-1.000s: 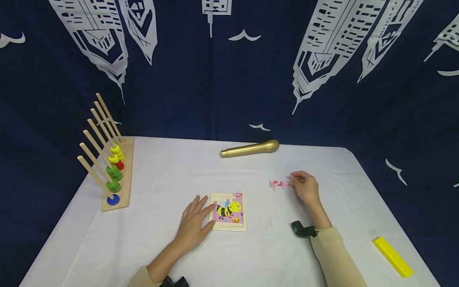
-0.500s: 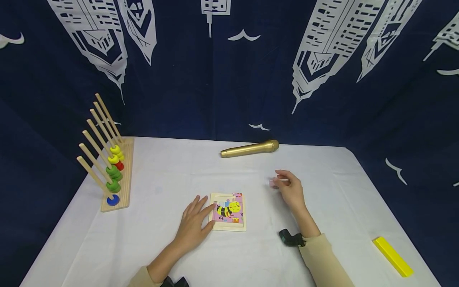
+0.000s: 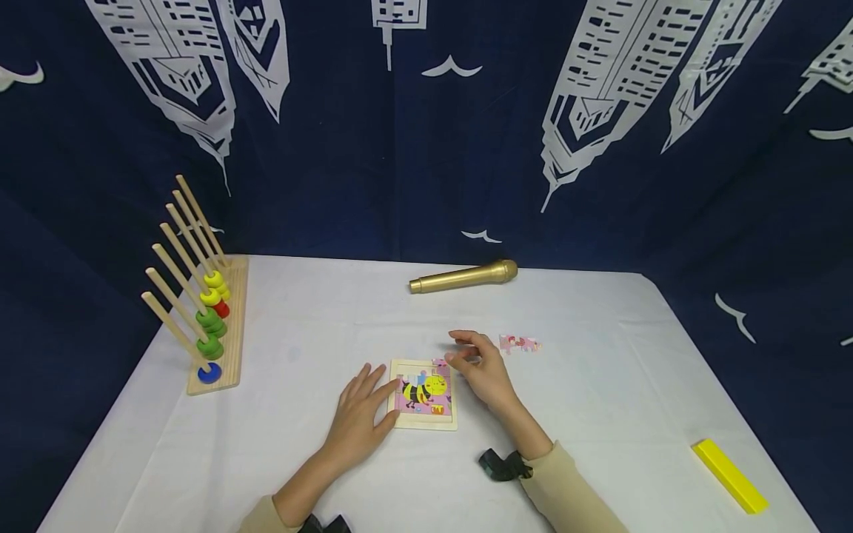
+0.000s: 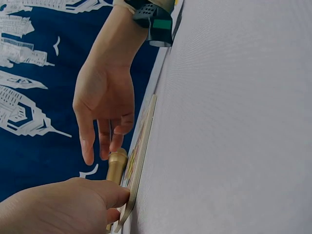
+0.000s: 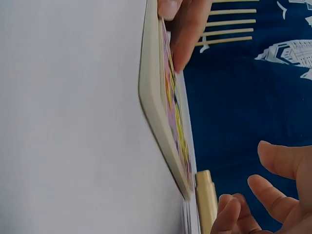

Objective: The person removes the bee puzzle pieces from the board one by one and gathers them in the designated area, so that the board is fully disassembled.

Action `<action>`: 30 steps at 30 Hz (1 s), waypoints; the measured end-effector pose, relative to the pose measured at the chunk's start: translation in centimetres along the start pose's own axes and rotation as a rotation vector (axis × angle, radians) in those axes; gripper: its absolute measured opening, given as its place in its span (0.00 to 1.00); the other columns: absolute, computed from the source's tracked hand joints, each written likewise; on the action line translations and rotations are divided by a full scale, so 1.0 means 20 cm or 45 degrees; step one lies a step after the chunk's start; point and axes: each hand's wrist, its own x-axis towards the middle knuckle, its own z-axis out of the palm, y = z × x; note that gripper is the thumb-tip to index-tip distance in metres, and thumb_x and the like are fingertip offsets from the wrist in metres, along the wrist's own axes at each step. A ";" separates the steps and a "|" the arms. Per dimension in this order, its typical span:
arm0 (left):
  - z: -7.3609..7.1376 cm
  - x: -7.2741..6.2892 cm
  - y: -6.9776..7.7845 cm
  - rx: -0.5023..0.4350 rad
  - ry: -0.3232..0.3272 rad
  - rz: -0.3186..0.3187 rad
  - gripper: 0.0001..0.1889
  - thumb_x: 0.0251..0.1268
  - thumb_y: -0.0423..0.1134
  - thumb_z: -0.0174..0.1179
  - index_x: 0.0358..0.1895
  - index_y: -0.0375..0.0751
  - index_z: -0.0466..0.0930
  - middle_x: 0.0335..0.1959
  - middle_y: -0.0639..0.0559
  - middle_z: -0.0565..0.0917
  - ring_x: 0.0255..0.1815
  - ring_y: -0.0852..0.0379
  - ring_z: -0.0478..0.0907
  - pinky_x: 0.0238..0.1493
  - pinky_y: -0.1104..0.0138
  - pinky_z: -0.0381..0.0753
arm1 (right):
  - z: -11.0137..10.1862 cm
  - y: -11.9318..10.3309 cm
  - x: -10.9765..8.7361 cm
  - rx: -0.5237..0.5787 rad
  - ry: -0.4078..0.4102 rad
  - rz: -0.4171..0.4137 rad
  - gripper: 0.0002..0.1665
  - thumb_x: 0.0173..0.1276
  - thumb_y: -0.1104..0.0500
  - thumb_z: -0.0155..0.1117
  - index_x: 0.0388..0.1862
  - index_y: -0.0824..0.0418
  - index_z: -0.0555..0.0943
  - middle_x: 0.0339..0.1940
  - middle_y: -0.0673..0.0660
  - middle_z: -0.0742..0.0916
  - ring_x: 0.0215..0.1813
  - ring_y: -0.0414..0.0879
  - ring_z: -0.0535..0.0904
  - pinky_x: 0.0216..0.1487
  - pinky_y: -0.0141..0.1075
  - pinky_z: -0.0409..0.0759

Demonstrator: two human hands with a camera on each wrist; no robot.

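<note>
A wooden-framed jigsaw puzzle (image 3: 423,425) with a bee picture lies on the table, seen edge-on in both wrist views. My left hand (image 3: 360,418) rests at its left side, fingers spread and fairly straight, index finger and thumb touching the frame. Over the puzzle's upper right corner hovers my right hand (image 3: 483,374), its fingers loosely bent. In the right wrist view, nothing shows between the right thumb and fingers. Just right of that hand, pink puzzle pieces (image 3: 520,343) lie flat on the cloth.
A golden microphone (image 3: 463,277) lies toward the back of the table. At the left stands a wooden peg board (image 3: 233,326) with coloured rings on upright rods. One yellow bar (image 3: 729,476) lies near the right edge. Behind hangs a dark blue curtain (image 3: 333,185).
My right hand has moved left, from beside the pink puzzle pieces, across them, to the puzzle's upper right corner. The pieces still lie where they were. My left hand has stayed put.
</note>
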 end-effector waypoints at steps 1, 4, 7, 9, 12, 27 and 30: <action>0.00 0.00 0.00 0.001 0.001 0.000 0.24 0.60 0.37 0.66 0.61 0.37 0.78 0.71 0.34 0.68 0.76 0.34 0.53 0.72 0.39 0.52 | 0.01 0.00 0.00 0.003 -0.010 -0.009 0.24 0.61 0.64 0.69 0.58 0.60 0.80 0.52 0.61 0.81 0.44 0.48 0.76 0.41 0.32 0.75; 0.00 0.00 0.00 0.003 0.004 0.001 0.24 0.60 0.37 0.66 0.61 0.38 0.78 0.71 0.34 0.68 0.76 0.34 0.53 0.72 0.39 0.52 | 0.04 0.00 -0.01 0.006 -0.024 -0.026 0.23 0.61 0.64 0.69 0.56 0.61 0.80 0.50 0.61 0.81 0.43 0.47 0.75 0.42 0.32 0.75; 0.00 0.00 0.00 0.007 0.006 0.003 0.24 0.60 0.37 0.66 0.61 0.38 0.78 0.70 0.34 0.68 0.76 0.34 0.53 0.72 0.39 0.52 | 0.06 0.01 -0.02 0.011 -0.024 -0.026 0.22 0.61 0.65 0.69 0.55 0.62 0.81 0.48 0.61 0.80 0.42 0.46 0.75 0.42 0.30 0.75; 0.00 -0.01 0.00 0.010 0.003 0.004 0.24 0.60 0.37 0.66 0.61 0.38 0.78 0.70 0.34 0.68 0.76 0.34 0.54 0.72 0.39 0.52 | 0.06 0.02 -0.02 0.016 -0.021 -0.018 0.21 0.61 0.65 0.69 0.55 0.62 0.81 0.46 0.62 0.80 0.42 0.46 0.74 0.41 0.30 0.74; 0.00 -0.01 0.00 0.012 0.002 0.004 0.24 0.60 0.37 0.66 0.61 0.38 0.78 0.71 0.34 0.68 0.76 0.34 0.54 0.72 0.39 0.52 | 0.06 0.03 -0.02 0.019 -0.021 -0.013 0.21 0.61 0.65 0.69 0.54 0.61 0.81 0.47 0.62 0.80 0.42 0.46 0.74 0.41 0.29 0.74; 0.00 0.00 0.00 0.010 -0.002 0.001 0.24 0.60 0.37 0.66 0.61 0.38 0.78 0.71 0.35 0.67 0.76 0.34 0.53 0.72 0.39 0.52 | 0.08 0.06 -0.03 -0.143 -0.043 -0.060 0.21 0.58 0.65 0.71 0.53 0.60 0.82 0.45 0.57 0.81 0.41 0.45 0.75 0.37 0.27 0.72; 0.00 0.00 0.00 0.008 0.003 0.008 0.24 0.60 0.37 0.66 0.61 0.38 0.78 0.71 0.35 0.68 0.76 0.34 0.53 0.72 0.39 0.52 | 0.08 0.07 -0.03 -0.186 -0.046 -0.076 0.20 0.59 0.65 0.71 0.52 0.60 0.83 0.44 0.57 0.81 0.41 0.45 0.74 0.37 0.27 0.71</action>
